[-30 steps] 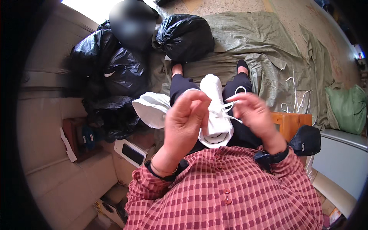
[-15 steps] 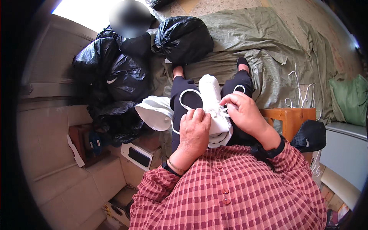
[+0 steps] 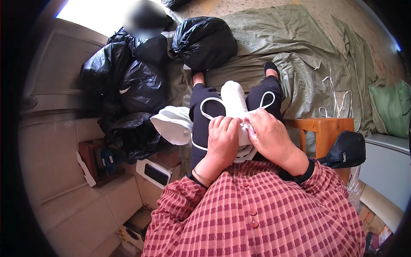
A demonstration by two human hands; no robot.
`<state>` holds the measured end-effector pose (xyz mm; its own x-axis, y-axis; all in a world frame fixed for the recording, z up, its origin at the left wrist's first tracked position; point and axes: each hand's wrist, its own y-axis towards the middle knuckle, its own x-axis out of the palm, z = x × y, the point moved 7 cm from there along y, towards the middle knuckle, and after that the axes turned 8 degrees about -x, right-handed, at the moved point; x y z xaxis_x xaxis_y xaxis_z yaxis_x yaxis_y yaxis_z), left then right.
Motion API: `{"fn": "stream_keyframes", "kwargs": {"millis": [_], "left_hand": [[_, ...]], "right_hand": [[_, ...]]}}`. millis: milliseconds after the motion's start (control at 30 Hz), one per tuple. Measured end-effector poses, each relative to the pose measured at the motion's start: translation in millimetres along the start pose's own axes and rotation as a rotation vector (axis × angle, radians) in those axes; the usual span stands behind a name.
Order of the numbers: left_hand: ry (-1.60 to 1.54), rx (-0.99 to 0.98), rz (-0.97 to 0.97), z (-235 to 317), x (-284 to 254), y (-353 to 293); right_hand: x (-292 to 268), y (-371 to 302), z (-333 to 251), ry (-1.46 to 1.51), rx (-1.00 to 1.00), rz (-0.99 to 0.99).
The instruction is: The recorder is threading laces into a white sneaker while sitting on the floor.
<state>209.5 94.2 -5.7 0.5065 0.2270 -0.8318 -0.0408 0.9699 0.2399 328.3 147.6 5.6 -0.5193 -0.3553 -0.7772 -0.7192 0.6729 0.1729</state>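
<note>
A white shoe (image 3: 233,96) lies lengthwise across my lap, its rounded toe pointing away from me. White shoelace (image 3: 274,100) forms a loop on either side of the shoe. Over its lacing, my left hand (image 3: 223,139) and my right hand (image 3: 274,133) come together, nearly touching. Both are closed, with fingertips pinching the lace, though the exact grip is partly hidden by the fingers. Left of my thigh sits a second white piece (image 3: 173,125), hollow and curved like a shoe upper.
Black plastic bags (image 3: 203,43) are heaped at the far left, beside a green-grey tarp (image 3: 291,38) on the floor. To my right stands a wooden stool (image 3: 329,128) with a black pouch (image 3: 346,150) and hanging white laces (image 3: 336,98). A phone (image 3: 156,173) lies at left.
My right hand has moved inward and down to meet my left hand over the lacing. The right lace loop stands out larger, and my left hand has shifted slightly right.
</note>
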Motion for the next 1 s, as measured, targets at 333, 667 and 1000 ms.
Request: {"fn": "stream_keyframes", "kwargs": {"millis": [333,667,1000], "left_hand": [[0.043,-0.102,0.002,-12,-13,-3],[-0.056,-0.175,0.081,-14,-15,-6],[-0.445,-0.275,0.033,-33,2,-5]], "right_hand": [[3,6,-7,-0.087,-0.027,-0.035],[7,16,-6,-0.104,-0.034,-0.126],[12,19,-6,-0.156,-0.044,-0.164]]}}
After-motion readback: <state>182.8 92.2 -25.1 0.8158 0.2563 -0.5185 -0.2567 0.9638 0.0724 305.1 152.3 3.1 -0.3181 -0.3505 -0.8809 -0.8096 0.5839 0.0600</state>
